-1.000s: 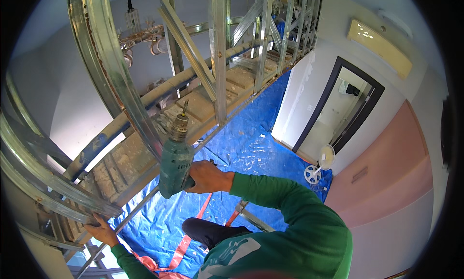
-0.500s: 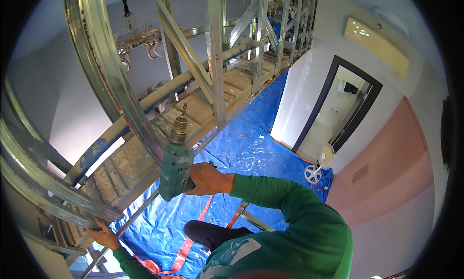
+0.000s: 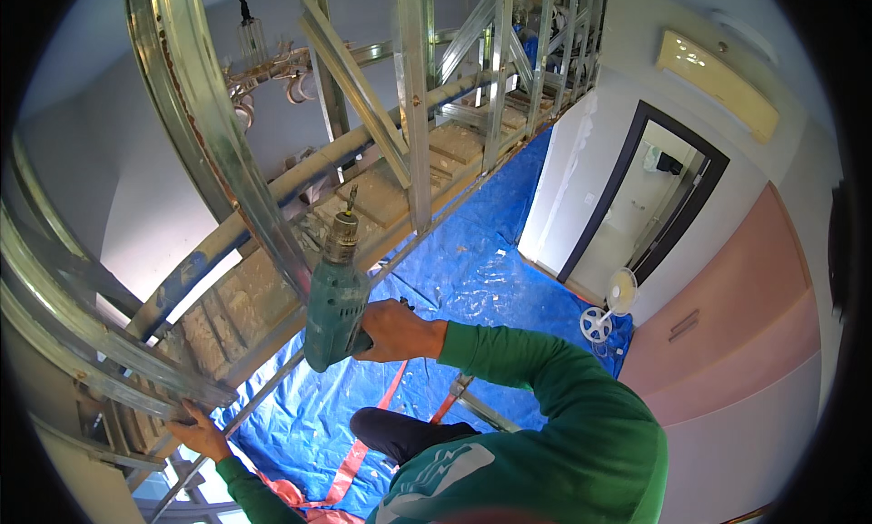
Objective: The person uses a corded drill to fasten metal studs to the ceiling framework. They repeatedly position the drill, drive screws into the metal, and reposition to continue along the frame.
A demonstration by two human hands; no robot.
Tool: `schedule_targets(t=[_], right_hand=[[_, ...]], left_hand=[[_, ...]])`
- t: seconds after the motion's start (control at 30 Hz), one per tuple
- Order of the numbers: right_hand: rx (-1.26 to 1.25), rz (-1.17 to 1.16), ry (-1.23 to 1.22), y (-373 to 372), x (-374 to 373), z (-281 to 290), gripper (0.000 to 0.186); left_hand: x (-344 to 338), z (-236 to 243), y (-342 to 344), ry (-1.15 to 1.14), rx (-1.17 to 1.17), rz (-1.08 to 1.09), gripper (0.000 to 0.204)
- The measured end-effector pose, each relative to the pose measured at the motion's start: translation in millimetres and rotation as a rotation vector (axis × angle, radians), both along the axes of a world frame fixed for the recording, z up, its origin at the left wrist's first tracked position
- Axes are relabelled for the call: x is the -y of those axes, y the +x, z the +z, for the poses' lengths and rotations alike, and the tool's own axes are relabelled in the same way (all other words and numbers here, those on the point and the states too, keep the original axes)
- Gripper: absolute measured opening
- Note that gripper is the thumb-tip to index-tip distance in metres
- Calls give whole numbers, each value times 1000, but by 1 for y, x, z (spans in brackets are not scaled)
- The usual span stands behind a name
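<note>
My right hand [image 3: 398,331] is wrapped around the grip of a teal power drill [image 3: 334,308]. The drill points up and away, with a short bit [image 3: 351,200] in its metal chuck; the bit's tip stands apart from the framing as far as I can see. At the lower left, my left hand [image 3: 202,435] grips the lower edge of a curved metal stud [image 3: 109,368], thumb above and fingers partly hidden. Between the hands runs a dusty wooden ledge [image 3: 227,320], with upright metal studs [image 3: 413,115] rising from it.
A padded pipe [image 3: 300,181] follows the ledge, and a diagonal brace [image 3: 354,88] crosses the studs. Below spreads a blue tarp [image 3: 454,270] with red straps [image 3: 348,474]. A white fan [image 3: 610,306] stands by a dark-framed doorway [image 3: 627,188]. A chandelier [image 3: 272,74] hangs beyond the framing.
The view has shifted slightly, so the surroundings sit a little further right and lower. The drill stays in my right hand and my left hand stays at the curved stud.
</note>
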State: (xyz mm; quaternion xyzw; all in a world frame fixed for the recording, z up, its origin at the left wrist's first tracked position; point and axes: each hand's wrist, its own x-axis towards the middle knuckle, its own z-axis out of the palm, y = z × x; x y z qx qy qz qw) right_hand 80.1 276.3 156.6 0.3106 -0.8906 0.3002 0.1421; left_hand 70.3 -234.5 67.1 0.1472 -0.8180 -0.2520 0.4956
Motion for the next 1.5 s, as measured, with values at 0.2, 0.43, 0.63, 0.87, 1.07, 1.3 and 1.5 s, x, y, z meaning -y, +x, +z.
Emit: schedule_targets(t=[0.2, 0.43, 0.63, 0.87, 1.07, 1.3, 1.5], right_hand=[[-14, -15, -59, -3, 1, -5, 40], [-26, 1, 9, -2, 1, -2, 42], [15, -26, 40, -1, 2, 3, 39], [-5, 11, -28, 2, 3, 8, 38], [-28, -4, -33, 3, 0, 9, 39], [6, -11, -15, 0, 2, 5, 39], [-56, 23, -79, -4, 2, -3, 38]], left_hand=[[-3, 3, 1, 36, 1, -40, 75], [-2, 3, 2, 18, 0, -7, 74], [1, 0, 1, 3, 22, 10, 78], [3, -3, 0, 23, 40, 29, 77], [-1, 1, 1, 9, 5, 14, 73], [-3, 3, 3, 44, 23, 3, 73], [1, 2, 1, 85, 44, 5, 76]])
